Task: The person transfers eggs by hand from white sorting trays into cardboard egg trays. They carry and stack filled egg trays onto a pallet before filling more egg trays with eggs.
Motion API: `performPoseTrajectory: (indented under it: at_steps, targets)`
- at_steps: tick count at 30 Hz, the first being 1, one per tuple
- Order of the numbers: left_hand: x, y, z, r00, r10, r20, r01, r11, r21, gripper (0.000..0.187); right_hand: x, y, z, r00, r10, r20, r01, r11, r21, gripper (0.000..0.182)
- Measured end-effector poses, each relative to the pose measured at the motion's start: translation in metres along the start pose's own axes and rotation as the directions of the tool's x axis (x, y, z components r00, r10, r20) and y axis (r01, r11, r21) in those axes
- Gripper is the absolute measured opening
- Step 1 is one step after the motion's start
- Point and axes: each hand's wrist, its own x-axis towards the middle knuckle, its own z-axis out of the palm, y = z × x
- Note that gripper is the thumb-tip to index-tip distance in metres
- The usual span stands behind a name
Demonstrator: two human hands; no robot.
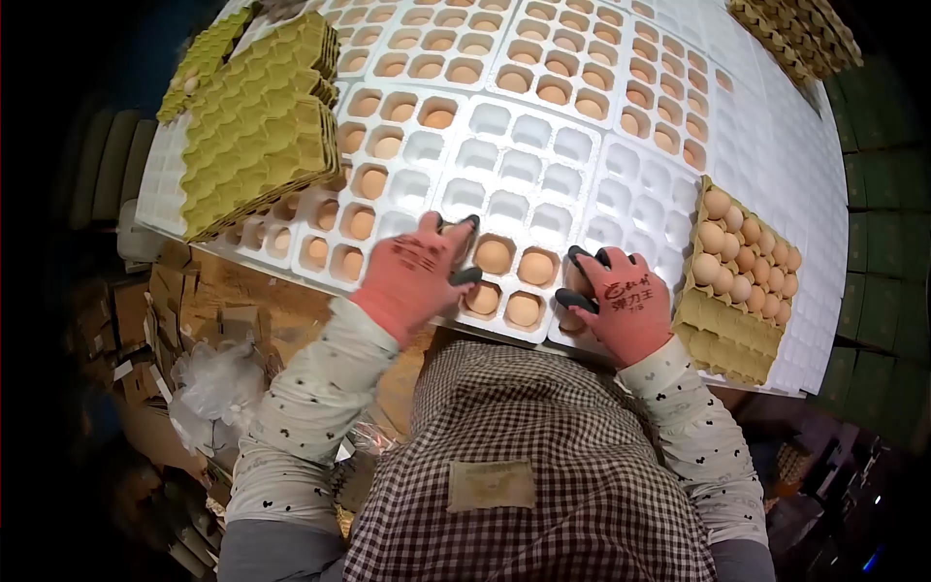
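Observation:
My left hand, in a red glove with dark fingertips, reaches over the white foam egg tray. Its index finger and thumb are apart, beside an egg in a cell; whatever lies under the palm is hidden. My right hand, gloved the same way, curls its fingers and thumb around an egg at a cell near the tray's front edge. Several brown eggs sit in the front cells between my hands. Farther back, the cells are bare white.
Stacked yellow pulp egg trays stand at the left. To the right, a pulp tray holds several eggs. Foam trays filled with eggs cover the back of the table. More pulp trays lie at the far right.

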Motion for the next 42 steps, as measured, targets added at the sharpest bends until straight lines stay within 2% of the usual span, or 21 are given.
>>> performPoseTrajectory:
  at_steps: [3, 5, 8, 11, 13, 15, 17, 21, 22, 23, 25, 27, 28, 29, 31, 32, 33, 35, 38, 41, 42]
  targets:
    - [0.014, -0.039, 0.005, 0.956, -0.154, -0.250, 0.008, 0.865, -0.502, 0.050, -0.009, 0.027, 0.016, 0.993, -0.079, -0.092, 0.078, 0.997, -0.011, 0.049]
    - [0.021, -0.070, 0.050, 0.862, 0.009, -0.507, -0.063, 0.994, -0.091, 0.047, -0.015, 0.041, 0.037, 0.967, -0.145, -0.209, 0.142, 0.989, -0.030, 0.045]
    - [0.014, -0.067, 0.057, 0.886, 0.069, -0.458, -0.091, 0.996, -0.027, 0.048, -0.029, 0.046, 0.031, 0.965, -0.026, -0.259, 0.066, 0.987, 0.148, 0.046]
    - [0.016, -0.037, 0.055, 0.869, -0.052, -0.493, -0.101, 0.955, -0.279, 0.050, -0.065, 0.077, -0.018, 0.893, 0.200, -0.404, -0.126, 0.971, 0.201, 0.047]
    - [0.032, 0.016, 0.045, 0.888, 0.033, -0.460, -0.272, 0.843, -0.464, 0.055, -0.086, 0.123, -0.031, 0.850, 0.352, -0.392, -0.313, 0.936, 0.162, 0.047]
    - [0.051, 0.088, 0.039, 0.842, 0.307, -0.443, -0.479, 0.804, -0.353, 0.060, -0.097, 0.165, -0.023, 0.901, 0.370, -0.225, -0.367, 0.929, 0.056, 0.057]
    - [0.078, 0.159, 0.041, 0.764, 0.554, -0.331, -0.632, 0.747, -0.208, 0.063, -0.088, 0.175, -0.012, 0.922, 0.229, -0.311, -0.258, 0.965, -0.052, 0.060]
    - [0.114, 0.246, 0.079, 0.729, 0.627, -0.276, -0.627, 0.773, 0.100, 0.040, -0.085, 0.193, 0.005, 0.915, 0.243, -0.322, -0.217, 0.969, 0.115, 0.060]
    - [0.121, 0.252, 0.079, 0.681, 0.637, -0.361, -0.637, 0.759, 0.137, 0.032, -0.096, 0.205, 0.001, 0.861, 0.293, -0.416, -0.127, 0.916, 0.382, 0.054]
    - [0.124, 0.250, 0.071, 0.725, 0.637, -0.261, -0.650, 0.759, 0.048, 0.037, -0.114, 0.215, -0.010, 0.844, 0.526, -0.102, -0.232, 0.530, 0.815, 0.048]
    - [0.125, 0.244, 0.057, 0.853, 0.497, -0.160, -0.508, 0.718, -0.476, 0.041, -0.148, 0.255, -0.002, 0.748, 0.640, -0.177, 0.308, -0.099, 0.946, 0.045]
    - [0.124, 0.252, 0.061, 0.956, 0.270, -0.118, -0.160, 0.138, -0.978, 0.045, -0.187, 0.303, -0.017, 0.829, 0.556, 0.065, 0.116, -0.284, 0.952, 0.044]
    - [0.128, 0.262, 0.052, 0.966, 0.255, -0.038, -0.078, 0.151, -0.985, 0.040, -0.193, 0.321, -0.025, 0.841, 0.541, -0.004, -0.014, 0.028, 1.000, 0.042]
    - [0.129, 0.278, 0.051, 0.965, 0.258, -0.055, -0.090, 0.125, -0.988, 0.039, -0.194, 0.330, -0.032, 0.824, 0.555, 0.115, -0.236, 0.151, 0.960, 0.048]
    - [0.135, 0.306, 0.062, 0.869, 0.474, -0.144, -0.472, 0.704, -0.530, 0.047, -0.187, 0.346, -0.025, 0.876, 0.457, -0.154, -0.350, 0.823, 0.447, 0.057]
    - [0.133, 0.326, 0.068, 0.852, 0.515, -0.093, -0.522, 0.822, -0.228, 0.061, -0.184, 0.346, -0.019, 0.884, 0.426, -0.194, -0.392, 0.900, 0.188, 0.065]
    - [0.129, 0.345, 0.076, 0.861, 0.507, -0.051, -0.506, 0.862, 0.017, 0.067, -0.174, 0.349, -0.020, 0.888, 0.445, -0.115, -0.427, 0.892, 0.147, 0.061]
    - [0.130, 0.350, 0.099, 0.777, 0.602, -0.182, -0.580, 0.798, 0.164, 0.062, -0.176, 0.362, -0.012, 0.925, 0.334, -0.182, -0.320, 0.942, 0.104, 0.061]
    - [0.129, 0.348, 0.080, 0.838, 0.513, -0.185, -0.534, 0.842, -0.082, 0.057, -0.177, 0.352, -0.021, 0.921, 0.314, -0.233, -0.227, 0.915, 0.334, 0.063]
    - [0.132, 0.362, 0.075, 0.831, 0.535, -0.155, -0.529, 0.845, 0.080, 0.048, -0.166, 0.320, -0.020, 0.927, 0.304, -0.221, -0.273, 0.948, 0.161, 0.067]
    - [0.131, 0.368, 0.079, 0.827, 0.556, -0.081, -0.551, 0.831, 0.081, 0.043, -0.161, 0.307, -0.024, 0.935, 0.343, -0.094, -0.327, 0.932, 0.154, 0.069]
